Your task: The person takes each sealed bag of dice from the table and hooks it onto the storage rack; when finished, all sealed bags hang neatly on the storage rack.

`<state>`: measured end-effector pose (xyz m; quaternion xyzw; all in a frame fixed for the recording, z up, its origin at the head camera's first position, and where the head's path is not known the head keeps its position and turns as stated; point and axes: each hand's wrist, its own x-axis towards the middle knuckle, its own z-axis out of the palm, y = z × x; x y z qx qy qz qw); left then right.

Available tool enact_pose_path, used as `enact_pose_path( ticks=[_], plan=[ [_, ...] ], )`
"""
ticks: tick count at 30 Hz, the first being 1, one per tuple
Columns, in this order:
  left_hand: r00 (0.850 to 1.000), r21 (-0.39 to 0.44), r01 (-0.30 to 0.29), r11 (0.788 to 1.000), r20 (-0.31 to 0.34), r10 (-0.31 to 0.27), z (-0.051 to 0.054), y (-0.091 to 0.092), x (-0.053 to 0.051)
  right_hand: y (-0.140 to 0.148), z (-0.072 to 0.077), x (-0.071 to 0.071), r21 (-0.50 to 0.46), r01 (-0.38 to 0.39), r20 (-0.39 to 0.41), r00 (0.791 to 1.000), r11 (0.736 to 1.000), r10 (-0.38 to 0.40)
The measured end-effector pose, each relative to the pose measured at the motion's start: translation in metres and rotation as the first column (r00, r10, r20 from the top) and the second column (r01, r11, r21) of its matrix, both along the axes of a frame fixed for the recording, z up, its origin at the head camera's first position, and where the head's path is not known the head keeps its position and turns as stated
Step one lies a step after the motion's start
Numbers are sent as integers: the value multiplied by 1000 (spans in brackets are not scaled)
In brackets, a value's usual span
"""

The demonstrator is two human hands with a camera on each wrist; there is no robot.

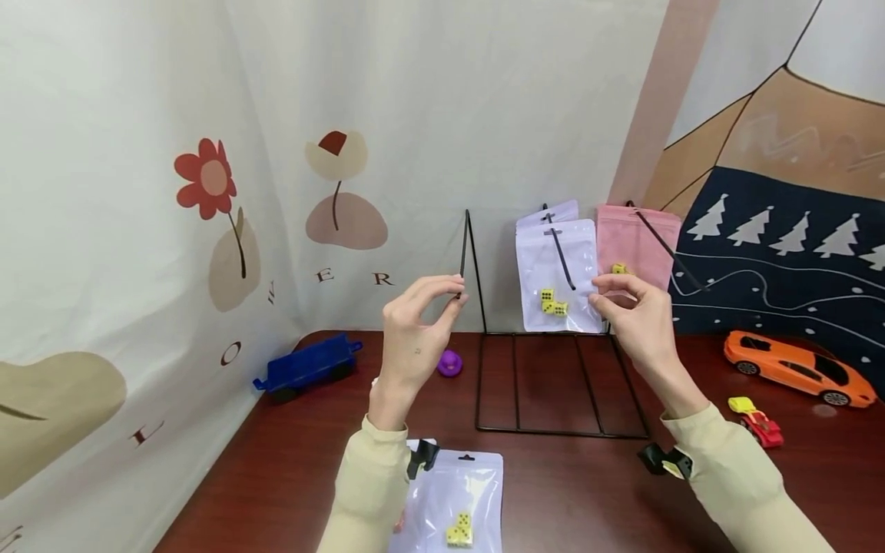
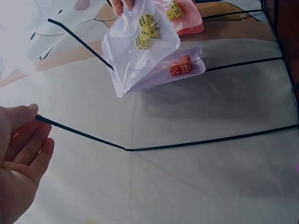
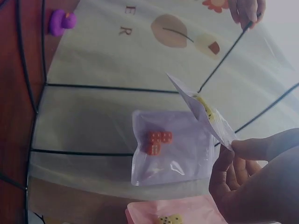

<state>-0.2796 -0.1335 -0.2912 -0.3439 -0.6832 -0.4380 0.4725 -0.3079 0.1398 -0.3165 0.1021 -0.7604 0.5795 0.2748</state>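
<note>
With thumb and fingertips, my left hand [image 1: 413, 334] pinches the front end of the left prong [image 2: 81, 133] of a black wire rack [image 1: 563, 434]. My right hand [image 1: 639, 319] pinches the edge of a lilac zip bag [image 1: 528, 269] holding yellow dice. This bag hangs on the middle prong [image 1: 563, 261], which sticks out through its top. Behind it on that prong is another lilac bag [image 3: 182, 163] with red-orange dice [image 3: 155, 137]. A pink bag [image 1: 643, 223] with yellow dice hangs on the right prong [image 1: 667, 246].
Another lilac bag [image 1: 484, 484] with yellow dice lies at the table's front, partly under my left sleeve. A purple rubber duck [image 3: 58, 22] sits left of the rack. A blue toy trailer [image 1: 307, 366] stands far left; an orange toy car [image 1: 795, 365] and a small red-yellow toy [image 1: 760, 426] stand right.
</note>
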Motion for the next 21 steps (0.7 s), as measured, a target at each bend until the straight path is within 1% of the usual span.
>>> enact_pose_path(
  ticks=[4, 7, 11, 15, 21],
  plan=[
    [1000, 0, -3, 1000, -1, 3, -1, 0, 0, -5, 14, 4, -3, -2, -12, 1000, 1000, 2],
    [1000, -2, -5, 1000, 6, 5, -1, 1, 0, -8, 19, 4, -8, 8, -15, 1000, 1000, -8],
    [1000, -10, -7, 1000, 14, 7, -1, 2, 1, -5, 9, -11, -10, 27, -7, 1000, 1000, -28],
    [1000, -16, -8, 1000, 13, 8, -1, 1, 1, -2, -1, -25, -26, 34, -21, 999, 999, -35],
    [1000, -19, -9, 1000, 13, 10, 0, 0, 2, -4, -6, -33, -52, 67, -58, 996, 996, -70]
  ],
)
